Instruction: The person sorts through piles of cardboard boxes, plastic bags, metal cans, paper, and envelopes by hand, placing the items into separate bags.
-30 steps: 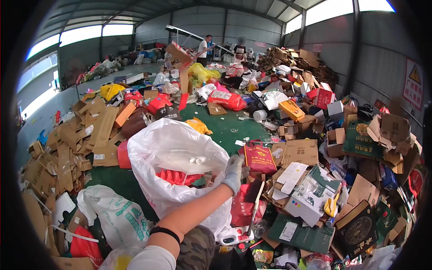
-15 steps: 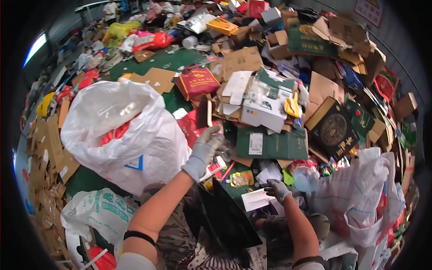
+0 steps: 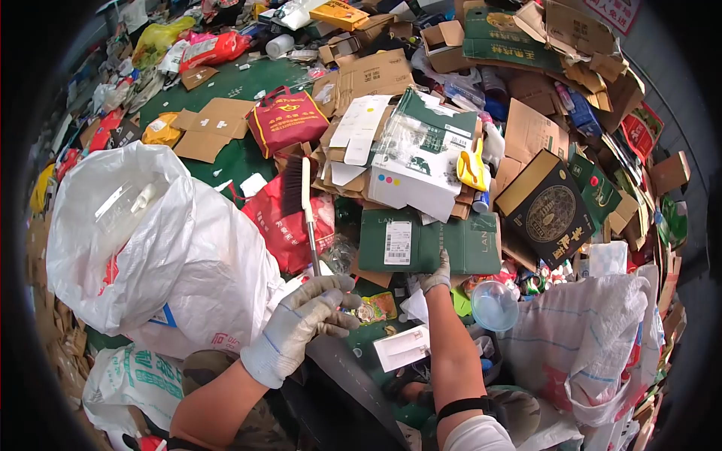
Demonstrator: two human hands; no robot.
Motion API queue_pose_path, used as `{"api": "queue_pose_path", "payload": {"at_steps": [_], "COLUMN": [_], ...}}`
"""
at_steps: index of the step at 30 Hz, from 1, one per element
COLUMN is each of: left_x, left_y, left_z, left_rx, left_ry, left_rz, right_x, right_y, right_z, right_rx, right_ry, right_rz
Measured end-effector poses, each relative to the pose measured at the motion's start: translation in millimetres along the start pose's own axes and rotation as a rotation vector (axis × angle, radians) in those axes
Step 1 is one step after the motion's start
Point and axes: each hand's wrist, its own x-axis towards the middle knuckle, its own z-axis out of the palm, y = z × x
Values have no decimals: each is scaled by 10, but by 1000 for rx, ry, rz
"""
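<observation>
My right hand [image 3: 436, 275], in a grey glove, is at the lower edge of a flattened green cardboard box [image 3: 421, 244] with a white label. A fingertip lies over its front; the other fingers are mostly hidden. My left hand [image 3: 312, 319], also gloved, is raised above my lap with fingers bent and apart. A brush [image 3: 305, 184] with dark bristles and a pale back has its thin handle running down behind that hand; no clear grip on it shows. Below lies a black bag-like piece [image 3: 338, 391] across my lap.
A large white sack [image 3: 203, 255] stands at left, another white woven sack [image 3: 587, 338] at right. Ahead are a maroon bag [image 3: 288, 124], a white printed box [image 3: 417, 177] and a black box [image 3: 549, 210]. A clear plastic bowl [image 3: 495, 306] sits near the right sack.
My right hand has moved forward from beside the white card to the green box. My left hand has come lower and nearer, exposing the brush handle. The black piece has sunk lower; the view has shifted.
</observation>
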Motion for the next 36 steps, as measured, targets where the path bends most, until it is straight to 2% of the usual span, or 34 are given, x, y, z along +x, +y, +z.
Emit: {"api": "queue_pose_path", "payload": {"at_steps": [3,4,5,6,7,9,13,15,17,19,20,23,24,25,27,29,32,33,35,36], "left_x": [1,5,-2,-9,-15,-6,-70,-54,-36,0,135,63,120,-42,-299,-583,-728,-880,-1066,-1198], "left_y": [4,-2,-6,-1,-6,-47,-68,-129,-181,-274,-410,-506,-593,-510,-356,-128,-20,33,53,27], "left_z": [-29,-52,-64,-66,-67,-74,0,46,119,166,133,276,274,317,417,350,-151,-132,-284,-421], "left_rx": [-54,-102,-97,-94,-93,-99,-42,-27,31,96,102,243,244,199,-342,-591,-702,-706,-631,-643], "left_ry": [9,-31,-25,-24,-25,-54,-83,-96,-76,-86,-177,-243,-308,-370,-553,-565,-736,-567,-571,-662], "left_rz": [-44,-40,-40,-34,-29,4,11,20,29,70,128,322,382,271,24,27,153,256,316,225], "right_x": [349,24,-440,-689,-830,-813,-1866,-2470,-3155,-3777,-3886,-4456,-4701,-4936,-4937,-5073,-5208,-5267,-5260,-5350], "right_y": [-20,-158,-332,-459,-609,-1120,-1864,-2165,-2364,-2528,-2607,-2516,-2430,-2256,-2003,-1776,-1602,-1556,-1452,-1417], "right_z": [102,311,533,609,593,193,-89,-145,-82,-27,-94,-52,15,110,81,73,58,78,64,81], "right_rx": [-204,-320,-489,-443,-398,-711,-594,-505,-552,-772,-824,-1236,-1600,-1827,-1923,-2051,-2126,-2150,-2103,-2110], "right_ry": [46,168,167,189,212,215,78,-70,-135,-159,-252,-366,-187,30,-213,-292,-542,-659,-733,-771], "right_rz": [-296,-256,-256,-258,-261,-252,-348,-359,-491,-600,-757,-1129,-1222,-1129,-2021,-2077,-2244,-2304,-2441,-2390]}}
